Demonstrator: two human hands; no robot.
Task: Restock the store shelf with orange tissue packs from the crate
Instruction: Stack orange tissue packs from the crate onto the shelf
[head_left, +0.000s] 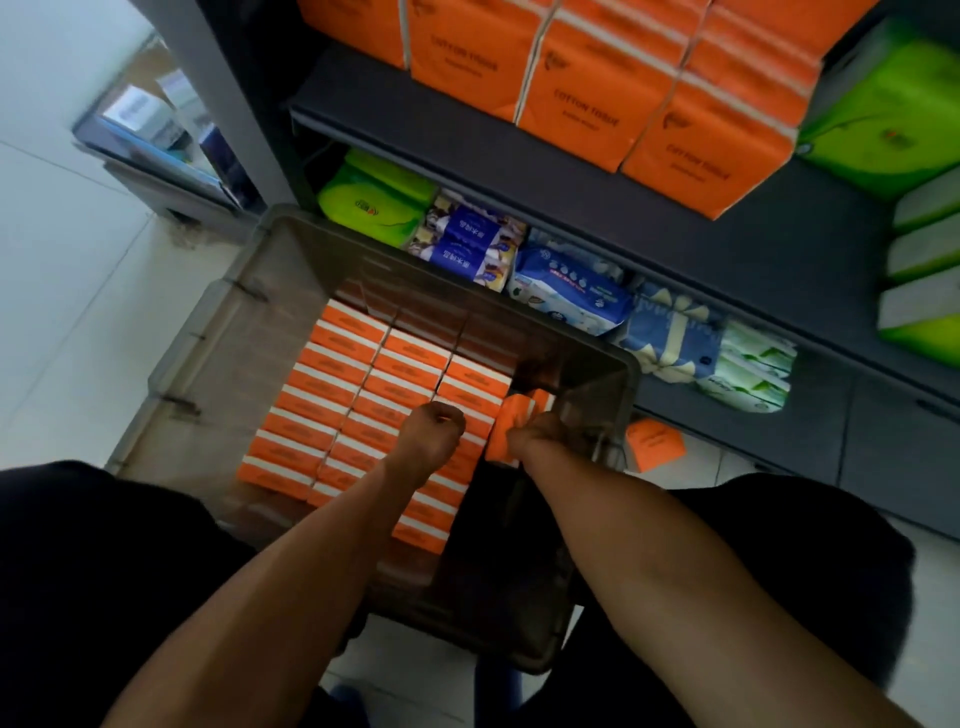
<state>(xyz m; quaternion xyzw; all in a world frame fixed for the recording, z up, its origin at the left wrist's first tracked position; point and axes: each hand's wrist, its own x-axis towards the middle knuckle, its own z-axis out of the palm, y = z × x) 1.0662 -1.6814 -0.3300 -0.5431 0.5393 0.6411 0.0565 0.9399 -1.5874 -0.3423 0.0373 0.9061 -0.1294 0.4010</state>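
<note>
Down inside the crate (291, 291), both hands are at the pick step. The left hand (434, 434) is curled, knuckles up, over the packed rows of orange tissue packs (363, 384); whether it grips one cannot be told. Just right of it, the right hand (537, 434) pinches one loose pack (511, 421) standing on edge in the gap by the crate's right wall. Judgement: restock is early, crate near full. Next move calls for lifting that pack clear of the rim, then up and away to the shelf (519, 150).

Right of the hands, a stray orange pack (654, 441) lies on the pale tiled floor (72, 312). Beyond the hands, the lower tier holds green, blue and white packs. Farthest, the shelf carries stacked orange packs (587, 98) with green ones (883, 119) to their right.
</note>
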